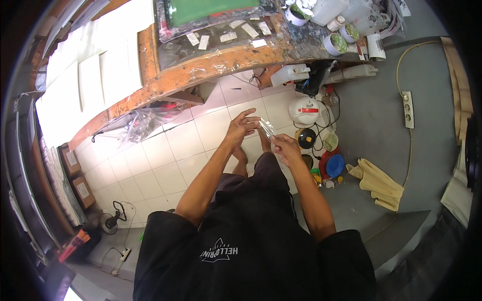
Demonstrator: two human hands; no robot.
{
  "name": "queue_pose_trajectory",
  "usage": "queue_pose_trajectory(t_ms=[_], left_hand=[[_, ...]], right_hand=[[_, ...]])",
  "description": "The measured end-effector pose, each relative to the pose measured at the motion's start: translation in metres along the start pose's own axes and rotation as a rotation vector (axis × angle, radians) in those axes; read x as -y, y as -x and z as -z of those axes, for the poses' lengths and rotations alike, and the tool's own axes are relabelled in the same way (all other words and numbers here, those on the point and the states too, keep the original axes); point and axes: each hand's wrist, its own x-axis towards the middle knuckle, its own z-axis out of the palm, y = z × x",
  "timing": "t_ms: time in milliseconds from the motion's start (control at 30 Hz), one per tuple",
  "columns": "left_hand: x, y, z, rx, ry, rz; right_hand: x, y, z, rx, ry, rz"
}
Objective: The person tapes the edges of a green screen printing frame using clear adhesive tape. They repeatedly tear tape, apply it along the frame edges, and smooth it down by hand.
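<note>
- Clear film [267, 128]: wearer's side of the worktop [201, 71].
- Right hand [286, 148] pinches it; left hand's [240, 133] grip I cannot tell.
- I judge film-straightening underway; next move calls for steady pinch.

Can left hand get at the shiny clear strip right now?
Likely yes: the left hand is spread beside the shiny clear strip, nothing visible in between; the right hand pinches its near end.

Both forearms [207, 175] angle forward, left grip [243, 128] loosely spread, right grip [286, 149] pinched.
</note>
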Motion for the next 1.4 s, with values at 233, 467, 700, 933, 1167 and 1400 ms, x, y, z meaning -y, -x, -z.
queue_pose_trajectory(t_ms=[233,467,700,933,1167,1400], left_hand=[[-0.029,0.018,-0.004,-0.028,0.268,-0.015],[-0.107,-0.018,-0.008,0.064,0.863,-0.173],[-0.151,-0.062,0.000,-0.136,0.908,-0.203],[-0.166,-0.063,0.001,-0.188,0.963,-0.069],[-0.221,-0.070,0.006,-0.160,1.000,-0.070],[-0.293,-0.078,0.020,-0.158,0.906,-0.205]], right_hand=[[0.063,0.092,-0.031,-0.258,0.376,0.550],[0.151,0.156,-0.103,-0.285,0.770,1.023],[0.245,0.170,-0.132,-0.175,1.163,1.262],[0.357,0.158,-0.144,-0.040,1.322,1.085],[0.478,0.169,-0.168,0.012,1.335,0.938],[0.532,0.144,-0.136,-0.192,1.384,0.856]])
